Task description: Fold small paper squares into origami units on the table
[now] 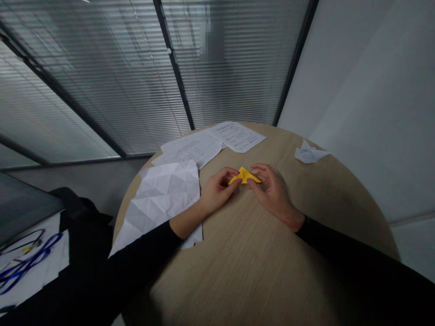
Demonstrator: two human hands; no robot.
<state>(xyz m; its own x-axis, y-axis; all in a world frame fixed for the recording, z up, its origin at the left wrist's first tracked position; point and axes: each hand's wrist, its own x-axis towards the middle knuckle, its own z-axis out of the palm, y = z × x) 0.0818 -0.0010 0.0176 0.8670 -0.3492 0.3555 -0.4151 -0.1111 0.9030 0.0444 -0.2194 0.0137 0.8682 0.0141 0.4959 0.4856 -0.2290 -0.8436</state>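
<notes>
Centrally, a small folded yellow paper piece (244,175) lay at the middle of the round wooden table (258,267), pinched between both hands. The left hand (217,191) closed on its left tip with thumb and forefinger; the right hand (270,190) closed on its right end in the same way, with the remaining fingers curled over the far side. Both wrists appeared to rest on the table, which probably steadied the piece for fine work along a crease. Gripping at the two opposite ends kept the paper flat and taut and left its middle exposed to view.

The piece was roughly triangular. Its long axis ran left to right across the table, and its blunt peak pointed to the far side, away from the person. Whether its underside touched the table could not be told.

A large creased white sheet (159,197) lay just left of the left hand, partly under the left sleeve, and overhung the table edge. Printed papers (207,145) lay at the far side, within reach but well apart from the hands. A small crumpled white paper (310,154) sat at the far right. A blue cord (23,262) lay on a separate surface at the near left.
</notes>
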